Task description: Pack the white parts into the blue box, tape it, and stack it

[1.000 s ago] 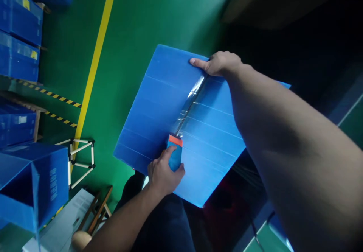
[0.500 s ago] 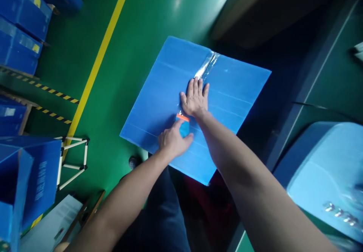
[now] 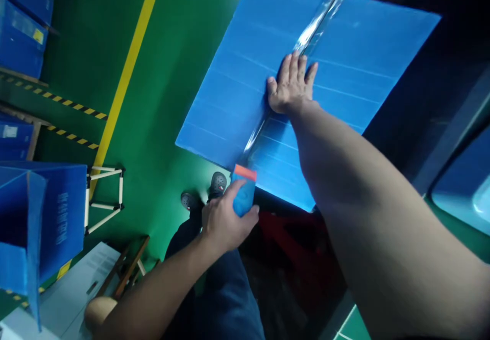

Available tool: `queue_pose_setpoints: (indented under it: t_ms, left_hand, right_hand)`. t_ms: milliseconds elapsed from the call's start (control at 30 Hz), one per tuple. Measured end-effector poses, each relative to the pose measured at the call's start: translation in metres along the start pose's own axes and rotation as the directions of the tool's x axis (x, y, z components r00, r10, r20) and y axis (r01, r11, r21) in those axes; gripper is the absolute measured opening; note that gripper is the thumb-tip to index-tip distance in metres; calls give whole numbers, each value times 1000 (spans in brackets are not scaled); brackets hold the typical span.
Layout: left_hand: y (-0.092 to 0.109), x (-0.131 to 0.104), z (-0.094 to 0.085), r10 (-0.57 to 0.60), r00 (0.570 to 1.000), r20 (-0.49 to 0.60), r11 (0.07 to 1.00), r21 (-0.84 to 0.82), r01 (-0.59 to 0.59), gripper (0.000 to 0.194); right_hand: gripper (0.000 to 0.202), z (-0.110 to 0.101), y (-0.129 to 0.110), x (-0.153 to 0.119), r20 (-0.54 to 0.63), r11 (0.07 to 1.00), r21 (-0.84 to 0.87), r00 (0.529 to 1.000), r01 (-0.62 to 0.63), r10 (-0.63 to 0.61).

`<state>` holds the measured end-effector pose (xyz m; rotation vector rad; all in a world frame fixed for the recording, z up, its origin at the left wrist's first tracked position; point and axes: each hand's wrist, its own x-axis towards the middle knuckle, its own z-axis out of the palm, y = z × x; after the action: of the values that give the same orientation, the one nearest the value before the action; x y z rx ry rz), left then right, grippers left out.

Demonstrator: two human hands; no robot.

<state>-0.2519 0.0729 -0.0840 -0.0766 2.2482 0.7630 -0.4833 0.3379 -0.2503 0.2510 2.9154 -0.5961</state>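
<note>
A blue corrugated box (image 3: 225, 85) shows its top face, tilted in the head view, with a center seam running across it. Clear shiny packing tape (image 3: 311, 29) lies along that seam. My right hand (image 3: 293, 87) presses flat on the seam, fingers spread. Closed around a blue tape dispenser (image 3: 244, 199) with an orange edge is my left hand (image 3: 224, 222), at the box's near edge. A strip of tape stretches along the seam between the dispenser and my right hand. My left palm hides part of the dispenser.
An open blue box (image 3: 63, 217) stands at lower left, beside a white tube frame (image 3: 121, 187). Stacked blue boxes (image 3: 23, 36) are at upper left. A yellow line (image 3: 130, 69) crosses the green floor. Something red (image 3: 294, 243) sits below the box's near edge.
My left hand has drawn the tape dispenser along the seam to the box's near edge, leaving tape behind it. My right hand stays flat on the seam. The view has shifted, so the box appears larger.
</note>
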Motion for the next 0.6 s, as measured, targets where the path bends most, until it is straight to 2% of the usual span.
queue_pose_setpoints:
  t_ms: [67,133,233,400,600]
  left_hand:
    - [-28,-34,6,-8,1000,8,998,-66,8,67]
    - [-50,-59,13,-24,1000,19,993,-115,26,67]
    - [-67,-75,22,-73,996,43,988,-131,78,70]
    - [-73,-60,34,-118,992,48,992,-38,120,69]
    - [-72,-34,45,-123,992,20,992,12,123,67]
  right_hand:
    - [75,-2,-3,-3,2,1000,3,1000,-27,27]
    - [76,0,-3,-4,-15,999,6,999,-48,48]
    - [76,3,-6,-8,-27,998,13,998,-53,54]
    - [79,20,-22,-40,-38,998,-12,998,-57,56]
    - [85,51,-45,-119,11,998,-61,1000,9,-9]
